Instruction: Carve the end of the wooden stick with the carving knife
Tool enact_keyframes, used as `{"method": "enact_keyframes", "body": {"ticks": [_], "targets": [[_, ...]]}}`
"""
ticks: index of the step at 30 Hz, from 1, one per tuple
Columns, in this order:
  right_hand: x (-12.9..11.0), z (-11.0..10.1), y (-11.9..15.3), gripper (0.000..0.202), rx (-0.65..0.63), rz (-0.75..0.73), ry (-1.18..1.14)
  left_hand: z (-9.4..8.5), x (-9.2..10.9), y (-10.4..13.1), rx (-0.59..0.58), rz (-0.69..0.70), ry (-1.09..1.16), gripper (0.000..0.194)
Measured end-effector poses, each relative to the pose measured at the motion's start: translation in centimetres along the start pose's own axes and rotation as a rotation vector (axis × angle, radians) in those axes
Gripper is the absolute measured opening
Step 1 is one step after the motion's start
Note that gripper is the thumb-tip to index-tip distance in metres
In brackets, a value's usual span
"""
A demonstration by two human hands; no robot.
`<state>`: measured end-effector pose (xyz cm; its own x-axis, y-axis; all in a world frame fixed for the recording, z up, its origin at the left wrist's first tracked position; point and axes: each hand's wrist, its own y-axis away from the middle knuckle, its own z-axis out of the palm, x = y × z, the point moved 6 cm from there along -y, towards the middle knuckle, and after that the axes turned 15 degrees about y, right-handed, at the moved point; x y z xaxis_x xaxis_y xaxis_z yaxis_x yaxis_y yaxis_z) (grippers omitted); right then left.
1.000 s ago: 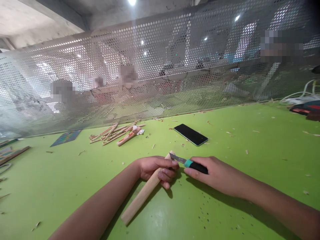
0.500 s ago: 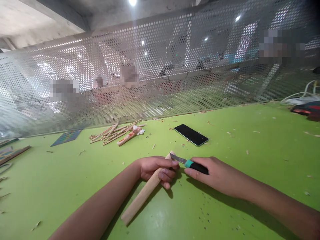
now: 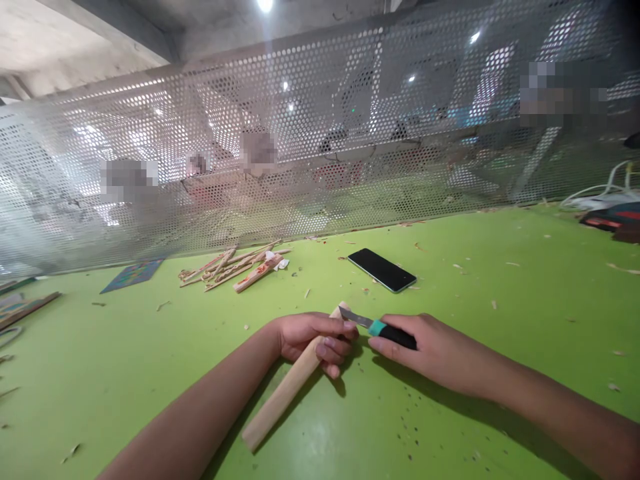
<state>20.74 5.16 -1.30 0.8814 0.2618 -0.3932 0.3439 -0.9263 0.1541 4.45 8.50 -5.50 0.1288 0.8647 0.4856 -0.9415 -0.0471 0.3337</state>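
Observation:
A pale wooden stick (image 3: 283,400) slants across the green table (image 3: 200,360), its near end toward the bottom of the view. My left hand (image 3: 317,340) is wrapped round its upper part, with the far tip showing beyond the fingers. In my right hand (image 3: 417,343) is a knife (image 3: 377,327) with a black and teal handle. The knife's blade points left and touches, or nearly touches, the stick's far end, close to my left fingertips.
Behind my hands lies a black phone (image 3: 383,269). Several carved sticks (image 3: 235,267) are piled at the back left, near a patterned sheet (image 3: 131,275). A perforated metal screen (image 3: 310,153) stands along the back edge. Wood shavings are scattered about, and cables (image 3: 607,193) lie at the right.

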Motion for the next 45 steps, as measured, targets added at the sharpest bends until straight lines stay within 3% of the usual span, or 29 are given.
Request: {"method": "enact_keyframes", "body": {"ticks": [45], "targets": [[-0.57,-0.12,0.31,0.043,0.017,-0.019,-0.047,0.01,0.02,0.08,0.001,0.002,0.001,0.035]]}}
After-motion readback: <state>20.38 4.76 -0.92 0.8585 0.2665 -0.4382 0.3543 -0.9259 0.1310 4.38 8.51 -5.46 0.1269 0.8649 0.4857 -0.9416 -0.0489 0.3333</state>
